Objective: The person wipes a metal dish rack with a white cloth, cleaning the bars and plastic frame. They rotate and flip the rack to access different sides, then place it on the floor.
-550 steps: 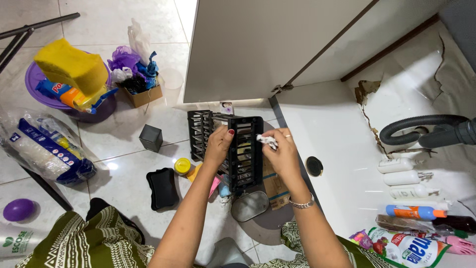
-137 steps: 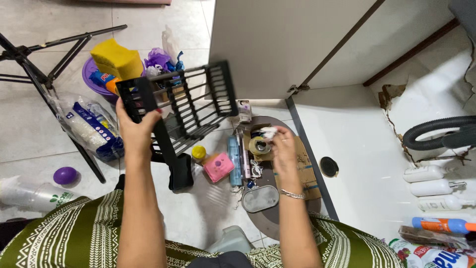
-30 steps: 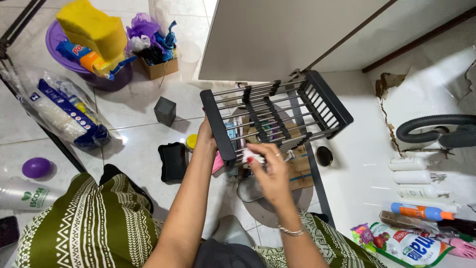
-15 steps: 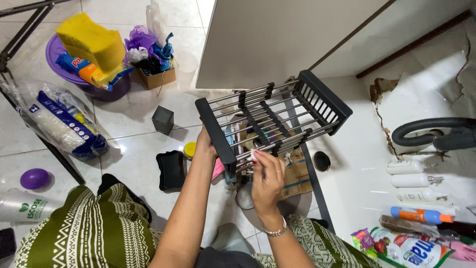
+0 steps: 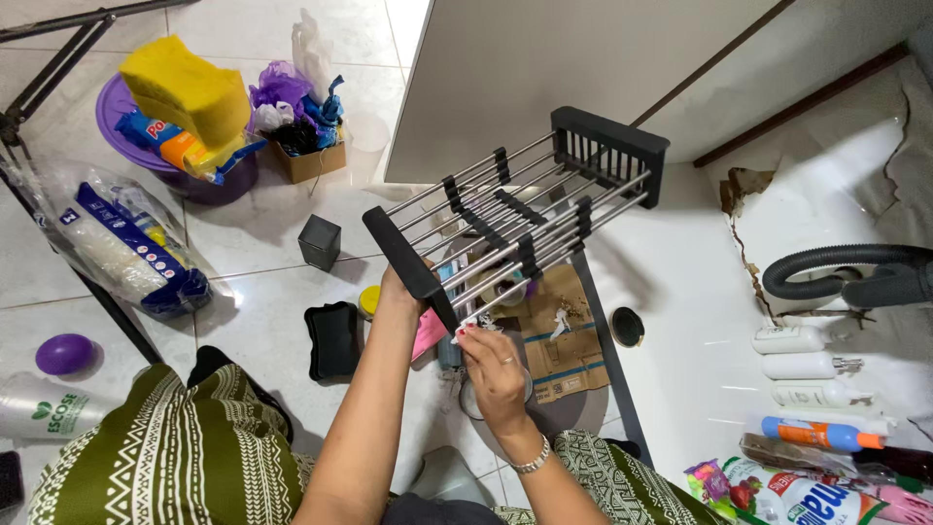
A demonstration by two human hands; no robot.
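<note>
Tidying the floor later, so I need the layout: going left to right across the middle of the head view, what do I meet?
Purple ball → black tray → left hand → metal rack → round black cap → white bottles.

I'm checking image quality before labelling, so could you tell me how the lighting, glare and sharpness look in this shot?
Head view: even, bright indoor light; soft glare patches on the glossy floor tiles; the rack is sharp, its metal bars shining; soft shadows lie under the small black box; wide-angle stretching shows at the edges.
</note>
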